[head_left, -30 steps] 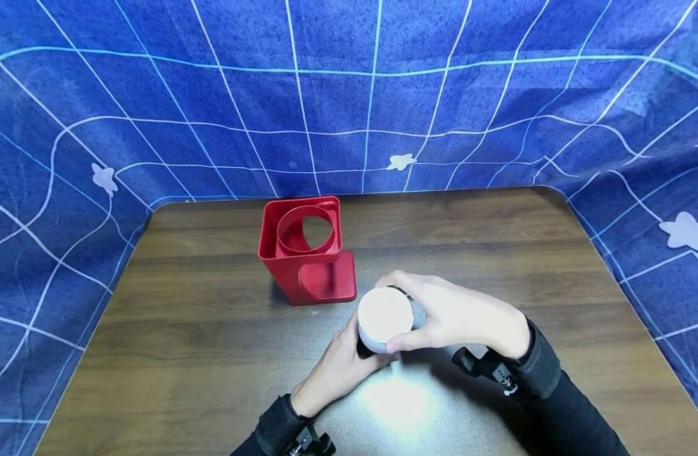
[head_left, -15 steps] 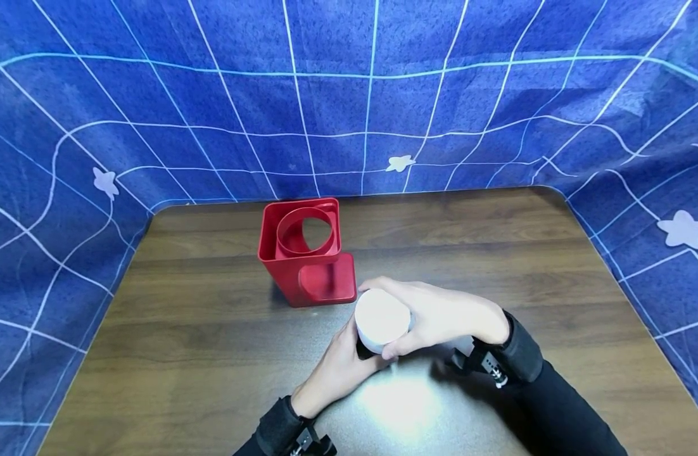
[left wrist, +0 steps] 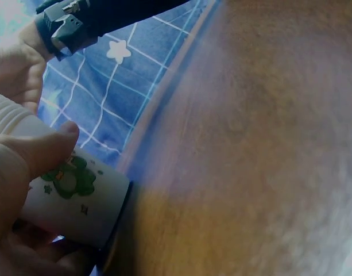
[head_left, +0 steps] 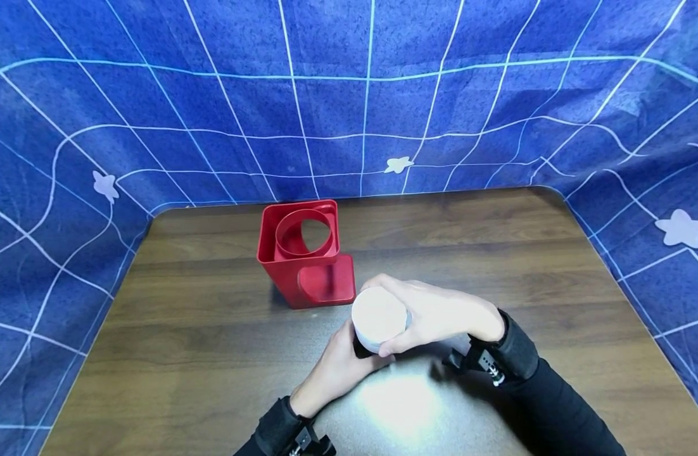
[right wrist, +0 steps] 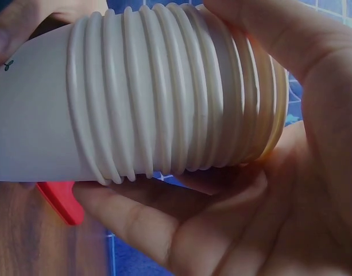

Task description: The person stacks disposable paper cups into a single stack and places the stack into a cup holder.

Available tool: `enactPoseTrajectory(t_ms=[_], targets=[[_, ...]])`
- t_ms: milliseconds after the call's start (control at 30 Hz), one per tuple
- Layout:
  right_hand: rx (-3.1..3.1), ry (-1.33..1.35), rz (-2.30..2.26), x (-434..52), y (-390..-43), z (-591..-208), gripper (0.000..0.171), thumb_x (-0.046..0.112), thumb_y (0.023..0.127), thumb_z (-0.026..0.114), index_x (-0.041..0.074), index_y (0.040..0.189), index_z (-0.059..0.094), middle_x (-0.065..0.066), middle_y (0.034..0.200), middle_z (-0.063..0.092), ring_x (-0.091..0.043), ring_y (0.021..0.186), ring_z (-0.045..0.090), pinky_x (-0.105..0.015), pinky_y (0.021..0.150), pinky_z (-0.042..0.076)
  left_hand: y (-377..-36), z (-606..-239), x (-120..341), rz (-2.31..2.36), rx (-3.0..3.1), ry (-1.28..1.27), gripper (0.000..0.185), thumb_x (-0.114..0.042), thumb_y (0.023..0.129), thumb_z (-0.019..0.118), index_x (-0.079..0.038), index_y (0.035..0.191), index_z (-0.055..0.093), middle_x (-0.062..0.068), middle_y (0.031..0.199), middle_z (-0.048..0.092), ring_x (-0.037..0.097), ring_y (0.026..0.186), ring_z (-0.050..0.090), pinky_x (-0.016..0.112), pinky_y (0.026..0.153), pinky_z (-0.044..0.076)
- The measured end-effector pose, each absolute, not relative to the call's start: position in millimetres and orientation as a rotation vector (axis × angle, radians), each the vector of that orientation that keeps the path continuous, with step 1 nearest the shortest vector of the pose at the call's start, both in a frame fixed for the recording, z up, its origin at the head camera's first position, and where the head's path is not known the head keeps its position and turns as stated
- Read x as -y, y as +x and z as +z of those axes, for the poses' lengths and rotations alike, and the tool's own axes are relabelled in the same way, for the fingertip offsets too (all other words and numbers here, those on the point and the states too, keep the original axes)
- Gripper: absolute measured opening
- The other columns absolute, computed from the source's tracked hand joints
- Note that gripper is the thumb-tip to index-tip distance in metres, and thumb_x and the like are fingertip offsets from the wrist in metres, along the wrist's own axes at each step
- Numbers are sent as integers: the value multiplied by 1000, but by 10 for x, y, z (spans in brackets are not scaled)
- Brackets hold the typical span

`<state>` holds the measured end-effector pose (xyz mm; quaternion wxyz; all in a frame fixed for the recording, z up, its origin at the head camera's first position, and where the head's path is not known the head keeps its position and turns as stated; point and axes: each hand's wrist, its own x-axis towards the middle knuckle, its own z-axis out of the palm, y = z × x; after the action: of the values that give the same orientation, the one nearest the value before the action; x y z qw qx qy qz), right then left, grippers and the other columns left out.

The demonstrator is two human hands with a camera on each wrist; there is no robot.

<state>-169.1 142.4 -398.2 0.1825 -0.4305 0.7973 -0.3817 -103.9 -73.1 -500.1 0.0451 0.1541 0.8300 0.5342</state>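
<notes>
White cylinder: a white ribbed plastic cylinder (head_left: 380, 316) held above the dark wooden table (head_left: 184, 354), just in front of the red holder.
Right hand: the right hand (head_left: 440, 313) wraps the upper, ribbed end, fingers curled round it.
Left hand: the left hand (head_left: 340, 367) grips the lower end from beneath, thumb across the side.
Red holder: a red square plastic holder with a round opening (head_left: 303, 256), upright, near the far edge.
Head view only: the flat white end facing up.
Left wrist view only: a green frog print (left wrist: 72, 178) on the smooth wall.
Right wrist view only: close ridges (right wrist: 164, 92).
Backdrop: blue grid cloth with stars (head_left: 383, 95).
</notes>
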Motion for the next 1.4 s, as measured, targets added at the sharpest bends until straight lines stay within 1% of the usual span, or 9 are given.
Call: enactPoseTrajectory(t_ms=[133, 267, 367, 467, 567, 867, 1067, 1267, 1400], targets=[[-2297, -1178, -1072, -1448, -1712, -3972, 72, 46, 80, 86, 25, 136, 48, 9, 118, 66, -8, 103, 64, -32, 90, 55, -1056, -5029, 713, 1761, -2433, 453, 84, -24, 82, 89, -17, 151, 42, 5, 143, 60, 18, 133, 57, 40, 111, 48], [-2317, -1100, -1092, -1485, -1749, -3958, 71, 46, 79, 87, 26, 135, 48, 10, 117, 66, -8, 103, 65, -34, 90, 55, -1073, -5044, 699, 1869, -2338, 438, 85, -18, 87, 85, -19, 157, 37, 8, 154, 50, 25, 139, 54, 42, 109, 48], [-2339, -1047, -1109, -1526, -1785, -3950, 72, 46, 78, 88, 27, 135, 49, 9, 116, 67, -9, 103, 66, -35, 91, 55, -1077, -5040, 698, 1885, -2326, 426, 79, -15, 89, 82, -15, 155, 39, 11, 154, 50, 28, 137, 55, 41, 108, 48], [-2396, -1007, -1114, -1577, -1828, -3949, 74, 44, 78, 88, 24, 137, 48, 5, 117, 68, -11, 103, 66, -37, 92, 55, -1082, -5036, 698, 1906, -2295, 433, 74, -9, 91, 78, -8, 153, 39, 15, 154, 49, 30, 138, 55, 41, 109, 47], [-2492, -957, -1105, -1636, -1878, -3948, 76, 43, 78, 88, 20, 139, 47, 1, 117, 67, -13, 103, 65, -39, 93, 55, -1083, -5035, 698, 1914, -2264, 458, 69, -5, 91, 76, -6, 151, 41, 16, 153, 50, 31, 139, 53, 41, 111, 46], [-2658, -787, -1119, -1778, -2029, -3954, 74, 41, 79, 89, 20, 137, 49, -2, 117, 69, -17, 105, 65, -42, 93, 53, -1083, -5038, 712, 1857, -2290, 528, 56, -13, 94, 76, -10, 145, 52, 15, 147, 58, 29, 138, 56, 39, 112, 45], [-2724, -680, -1167, -1845, -2091, -3997, 73, 41, 82, 87, 20, 140, 47, -4, 116, 71, -20, 105, 68, -43, 93, 54, -1074, -5009, 718, 1795, -2354, 552, 44, -15, 94, 76, -12, 135, 63, 6, 138, 65, 21, 131, 61, 36, 111, 47], [-2767, -609, -1166, -1850, -2099, -4006, 82, 41, 83, 86, 15, 147, 42, -12, 119, 71, -26, 108, 68, -47, 94, 54, -1064, -5006, 719, 1731, -2390, 530, 42, -17, 94, 77, -16, 134, 65, -2, 136, 66, 14, 130, 61, 31, 111, 47], [-2775, -588, -1136, -1858, -2075, -3969, 91, 42, 82, 86, 14, 153, 37, -13, 120, 70, -26, 109, 68, -47, 94, 54, -1053, -4967, 728, 1719, -2402, 546, 44, -19, 93, 77, -17, 135, 63, -1, 137, 66, 14, 129, 62, 32, 110, 48]])
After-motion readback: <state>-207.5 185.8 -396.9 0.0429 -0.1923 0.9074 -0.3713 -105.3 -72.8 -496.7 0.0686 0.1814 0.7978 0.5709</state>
